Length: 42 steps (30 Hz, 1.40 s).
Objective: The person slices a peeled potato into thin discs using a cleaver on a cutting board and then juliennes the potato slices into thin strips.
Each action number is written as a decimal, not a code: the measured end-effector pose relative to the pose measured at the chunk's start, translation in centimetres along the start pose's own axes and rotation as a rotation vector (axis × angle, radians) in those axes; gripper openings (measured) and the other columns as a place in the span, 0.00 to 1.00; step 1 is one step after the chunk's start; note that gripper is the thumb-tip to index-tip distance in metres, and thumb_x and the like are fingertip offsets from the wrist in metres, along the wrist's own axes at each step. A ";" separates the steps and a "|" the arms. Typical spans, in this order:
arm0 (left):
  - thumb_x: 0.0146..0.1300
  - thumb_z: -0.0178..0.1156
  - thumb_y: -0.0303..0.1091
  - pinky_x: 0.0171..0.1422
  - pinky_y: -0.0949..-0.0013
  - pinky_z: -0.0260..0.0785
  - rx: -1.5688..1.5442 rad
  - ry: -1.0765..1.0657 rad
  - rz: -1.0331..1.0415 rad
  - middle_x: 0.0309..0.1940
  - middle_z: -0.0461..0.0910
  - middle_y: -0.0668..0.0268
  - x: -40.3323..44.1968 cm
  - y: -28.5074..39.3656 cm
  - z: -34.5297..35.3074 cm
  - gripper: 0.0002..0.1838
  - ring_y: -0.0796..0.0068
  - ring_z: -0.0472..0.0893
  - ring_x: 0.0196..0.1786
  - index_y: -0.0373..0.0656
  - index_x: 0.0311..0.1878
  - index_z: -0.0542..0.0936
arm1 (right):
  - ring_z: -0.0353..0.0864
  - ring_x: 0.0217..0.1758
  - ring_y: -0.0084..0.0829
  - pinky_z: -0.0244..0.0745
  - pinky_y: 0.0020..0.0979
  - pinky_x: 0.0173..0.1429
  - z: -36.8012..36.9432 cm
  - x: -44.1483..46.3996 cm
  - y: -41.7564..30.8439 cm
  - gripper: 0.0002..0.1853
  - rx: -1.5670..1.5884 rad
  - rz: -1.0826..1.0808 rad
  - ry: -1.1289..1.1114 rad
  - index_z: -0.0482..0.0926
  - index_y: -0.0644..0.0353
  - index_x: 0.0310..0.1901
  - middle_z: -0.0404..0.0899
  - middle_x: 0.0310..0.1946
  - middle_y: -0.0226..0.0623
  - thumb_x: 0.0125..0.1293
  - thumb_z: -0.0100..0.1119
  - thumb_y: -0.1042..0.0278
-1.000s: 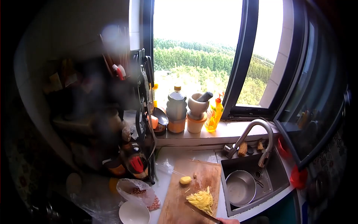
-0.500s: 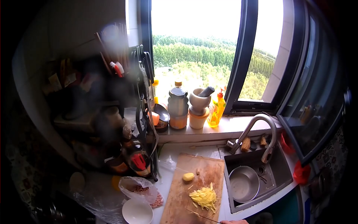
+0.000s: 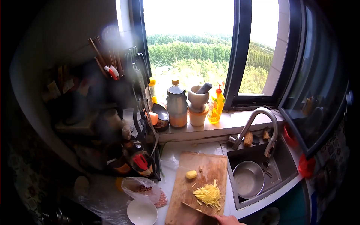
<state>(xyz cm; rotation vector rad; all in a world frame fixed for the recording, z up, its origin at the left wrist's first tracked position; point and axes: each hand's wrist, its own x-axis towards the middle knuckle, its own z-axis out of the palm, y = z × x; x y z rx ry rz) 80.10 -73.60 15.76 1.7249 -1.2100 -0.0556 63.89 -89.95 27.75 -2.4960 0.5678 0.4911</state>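
At the bottom edge, my right hand (image 3: pixel 228 220) is closed around the handle end of a knife (image 3: pixel 197 214), whose dark blade lies low over the wooden cutting board (image 3: pixel 178 187). Just beyond the blade is a heap of thin yellow strips (image 3: pixel 208 195). A peeled yellow piece (image 3: pixel 191 174) rests farther back on the board, with a small brownish bit (image 3: pixel 200 170) beside it. My left hand does not show in the frame.
Left of the board are a white bowl (image 3: pixel 142 212) and a plastic bag (image 3: pixel 140 189) of reddish nuts. A sink (image 3: pixel 279 168) holding a metal pot (image 3: pixel 248 180) is on the right. Bottles and a mortar (image 3: pixel 198 98) line the windowsill; a dark rack stands left.
The view has shifted, so the board and sink appear slightly higher. My right hand and more of the knife blade have come into view, the blade now nearer the board's left side.
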 end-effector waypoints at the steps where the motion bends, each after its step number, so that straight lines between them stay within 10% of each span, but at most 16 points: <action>1: 0.57 0.65 0.27 0.61 0.54 0.67 -0.005 0.005 -0.017 0.52 0.80 0.58 -0.2 0.0 0.1 0.16 0.54 0.75 0.57 0.42 0.51 0.81 | 0.83 0.42 0.52 0.77 0.50 0.43 -1.2 -0.4 -0.7 0.30 0.013 0.010 -0.011 0.66 0.37 0.68 0.83 0.42 0.47 0.64 0.55 0.68; 5: 0.57 0.65 0.28 0.60 0.54 0.68 -0.339 0.083 -0.276 0.52 0.80 0.58 -0.9 0.3 1.0 0.16 0.54 0.75 0.57 0.41 0.51 0.82 | 0.83 0.42 0.51 0.78 0.50 0.42 -5.0 -2.2 -2.6 0.30 0.055 0.061 -0.063 0.66 0.37 0.69 0.83 0.43 0.46 0.64 0.56 0.66; 8: 0.57 0.65 0.28 0.60 0.54 0.67 0.191 -0.029 0.038 0.50 0.81 0.59 -0.5 -0.3 0.1 0.16 0.54 0.75 0.57 0.41 0.50 0.82 | 0.85 0.41 0.49 0.79 0.49 0.39 -5.2 -4.7 -1.0 0.27 -0.017 0.026 -0.046 0.68 0.37 0.68 0.84 0.44 0.43 0.66 0.57 0.59; 27: 0.59 0.64 0.26 0.56 0.56 0.70 -0.009 -0.012 0.070 0.47 0.80 0.57 0.2 -0.4 -0.8 0.12 0.52 0.77 0.50 0.39 0.47 0.81 | 0.85 0.41 0.51 0.79 0.49 0.41 -5.0 -3.9 -1.4 0.25 -0.011 0.002 -0.025 0.68 0.38 0.67 0.84 0.41 0.48 0.68 0.54 0.61; 31: 0.58 0.65 0.24 0.57 0.56 0.72 -0.307 -0.098 -0.359 0.48 0.80 0.56 1.3 2.5 -1.9 0.12 0.52 0.77 0.52 0.39 0.47 0.82 | 0.85 0.42 0.48 0.80 0.48 0.42 -4.1 -4.6 -0.2 0.25 -0.091 0.045 -0.048 0.69 0.37 0.67 0.84 0.41 0.45 0.69 0.54 0.57; 34: 0.58 0.66 0.24 0.54 0.56 0.72 -0.054 0.009 0.062 0.45 0.80 0.56 0.4 0.0 -0.6 0.11 0.52 0.77 0.50 0.39 0.44 0.82 | 0.84 0.46 0.50 0.79 0.48 0.46 -2.8 -3.1 -0.5 0.24 -0.054 0.069 -0.110 0.68 0.37 0.67 0.84 0.43 0.46 0.69 0.53 0.57; 42: 0.57 0.66 0.26 0.48 0.55 0.71 0.109 0.097 0.129 0.39 0.79 0.57 -0.2 -1.5 -3.4 0.07 0.52 0.76 0.42 0.39 0.40 0.82 | 0.83 0.50 0.49 0.78 0.47 0.51 -3.2 -0.3 -2.6 0.25 0.049 0.008 -0.077 0.68 0.38 0.67 0.82 0.47 0.52 0.68 0.53 0.61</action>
